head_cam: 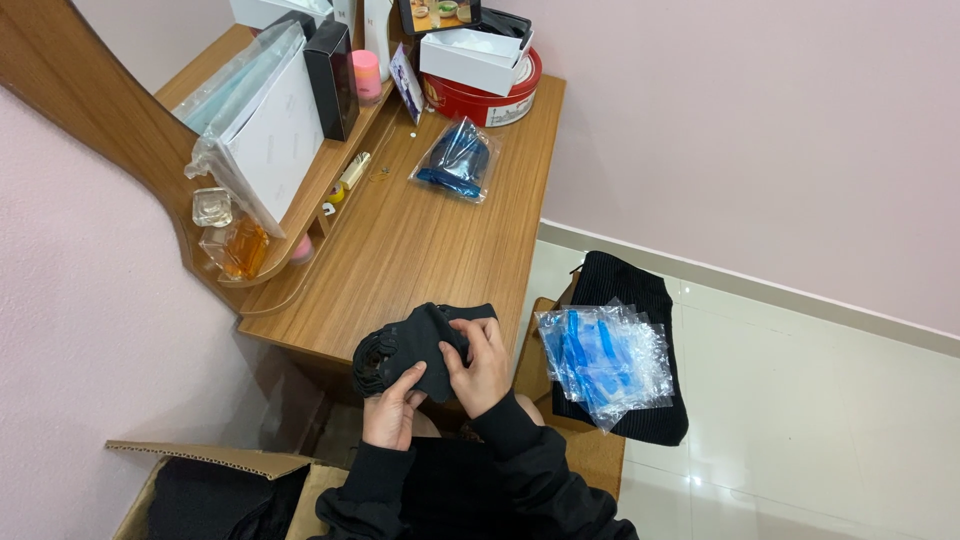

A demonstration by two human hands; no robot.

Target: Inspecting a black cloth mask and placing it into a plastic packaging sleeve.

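Note:
Both my hands hold a stack of black fabric face masks just over the near edge of the wooden desk. My left hand grips the stack from below with its fingers curled under it. My right hand pinches the top mask on the right side. Black sleeves cover both my arms. A clear plastic bag with blue contents lies farther back on the desk, apart from my hands.
A pile of clear bags with blue items rests on black cloth on a stool at my right. A red round tin with a white box on top stands at the desk's back. Shelf with bottles and boxes on the left. An open cardboard box sits at the lower left.

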